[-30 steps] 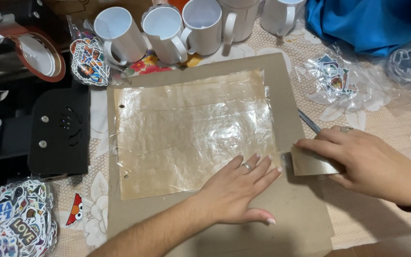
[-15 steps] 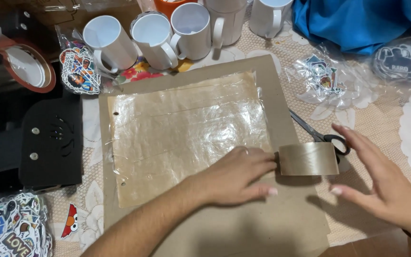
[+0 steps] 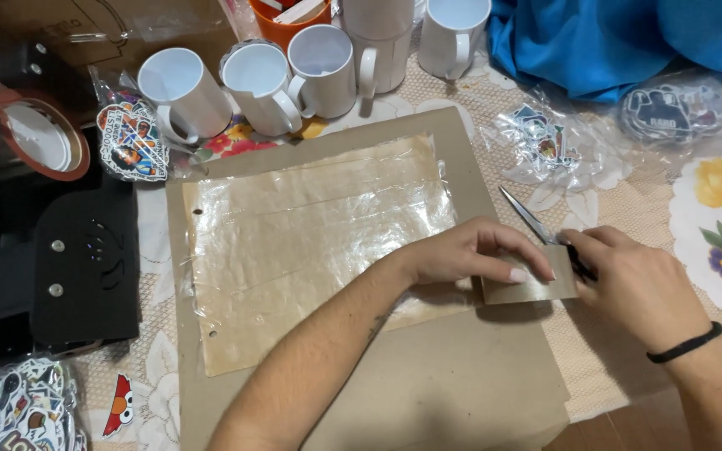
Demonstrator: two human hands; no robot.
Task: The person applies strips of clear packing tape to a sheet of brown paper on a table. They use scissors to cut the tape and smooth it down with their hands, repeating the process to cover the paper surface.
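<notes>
Right of centre: roll of brown packing tape (image 3: 536,288) stands on edge at the right rim of the cardboard sheet (image 3: 428,392). Left hand (image 3: 470,250) pinches its top, fingertips curled over. Right hand (image 3: 637,288) cups the roll's right side, fingers closed on it. Glossy, wrinkled tape strips (image 3: 319,242) cover the matte board. Scissors (image 3: 536,225) lie just above, metal blades bare. White glazed mugs (image 3: 294,71) along the top.

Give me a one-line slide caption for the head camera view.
Left hand and right hand hold a tape roll at the edge of taped cardboard, scissors alongside.
</notes>
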